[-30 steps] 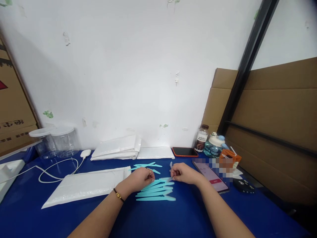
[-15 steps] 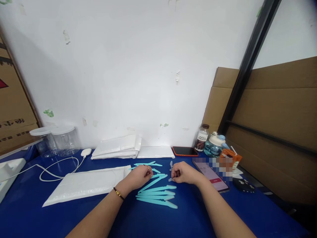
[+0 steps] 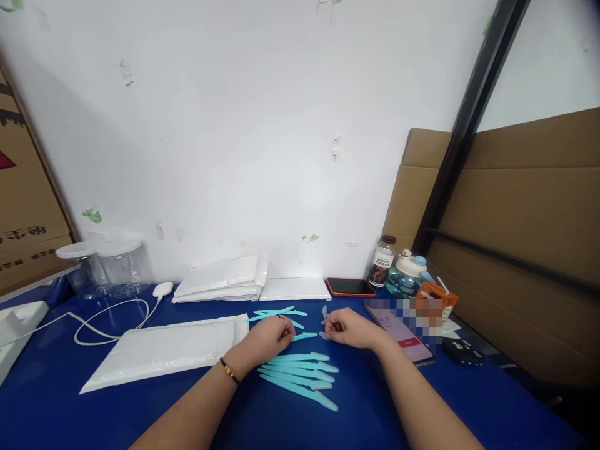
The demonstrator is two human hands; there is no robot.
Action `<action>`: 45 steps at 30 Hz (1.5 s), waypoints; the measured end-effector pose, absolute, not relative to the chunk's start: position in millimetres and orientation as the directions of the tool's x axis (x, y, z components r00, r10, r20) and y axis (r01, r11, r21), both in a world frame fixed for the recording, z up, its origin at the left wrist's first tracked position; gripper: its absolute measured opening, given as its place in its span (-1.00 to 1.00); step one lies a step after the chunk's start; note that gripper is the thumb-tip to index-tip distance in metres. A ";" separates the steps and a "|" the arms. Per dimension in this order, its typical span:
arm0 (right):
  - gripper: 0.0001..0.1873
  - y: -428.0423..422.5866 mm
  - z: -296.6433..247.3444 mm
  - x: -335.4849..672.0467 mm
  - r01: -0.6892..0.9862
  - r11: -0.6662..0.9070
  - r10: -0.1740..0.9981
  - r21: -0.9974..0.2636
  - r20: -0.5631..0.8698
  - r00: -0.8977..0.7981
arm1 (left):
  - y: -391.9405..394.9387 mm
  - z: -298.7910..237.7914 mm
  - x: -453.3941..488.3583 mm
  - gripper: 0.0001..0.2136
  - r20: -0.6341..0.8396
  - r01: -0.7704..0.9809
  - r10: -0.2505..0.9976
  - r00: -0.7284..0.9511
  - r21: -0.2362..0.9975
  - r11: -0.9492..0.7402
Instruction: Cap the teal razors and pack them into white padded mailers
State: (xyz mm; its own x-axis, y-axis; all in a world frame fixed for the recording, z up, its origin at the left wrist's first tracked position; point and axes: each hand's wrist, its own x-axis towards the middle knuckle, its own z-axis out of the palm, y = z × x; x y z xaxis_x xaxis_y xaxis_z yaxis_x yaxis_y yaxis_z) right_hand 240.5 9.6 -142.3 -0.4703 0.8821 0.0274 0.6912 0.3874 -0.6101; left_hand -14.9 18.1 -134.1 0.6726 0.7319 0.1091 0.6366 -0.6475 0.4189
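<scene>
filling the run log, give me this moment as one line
left hand: holds teal stick | right hand: pinches small clear cap at stick's tip | near: row of teal sticks on blue table

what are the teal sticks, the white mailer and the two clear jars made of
Teal sticks: look like moulded plastic, matte and evenly coloured, with paler translucent tips. The left hand holds one, and the right hand pinches its pale tip.
White mailer: probably a plastic-film padded envelope, given its soft sheen and puffy surface.
Clear jars: see-through, probably plastic, though glass is possible; white lids.

Two clear jars [image 3: 100, 267], white mailers [image 3: 220, 280], phone [image 3: 350, 287], bottle [image 3: 380, 261].
</scene>
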 end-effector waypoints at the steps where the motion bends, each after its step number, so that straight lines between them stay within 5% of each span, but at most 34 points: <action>1: -0.90 9.4 -141.7 240.1 0.693 0.389 0.882 -0.607 0.030 -0.470 | 19.6 -135.3 -15.5 -0.83 0.115 0.638 0.733 0.670 0.415 -0.648; 18: -0.87 4.5 -133.7 224.3 0.666 0.427 0.860 -0.611 0.046 -0.509 | 17.2 -134.4 -11.7 -0.85 0.081 0.615 0.698 0.711 0.410 -0.673; 24: -0.83 13.9 -129.4 249.4 0.792 0.362 0.930 -0.492 0.249 -0.270 | 35.0 -137.1 -29.3 -0.78 0.237 0.759 0.788 0.568 0.219 -0.613; 33: -0.91 18.2 -142.5 240.0 0.808 0.443 0.896 -0.389 0.235 -0.378 | 32.3 -129.2 -27.3 -0.88 0.189 0.805 0.832 0.522 0.214 -0.554; 45: -0.87 13.7 -141.2 223.2 0.710 0.478 0.873 -0.517 0.195 -0.446 | 31.1 -136.4 -19.0 -0.91 0.160 0.786 0.833 0.529 0.278 -0.552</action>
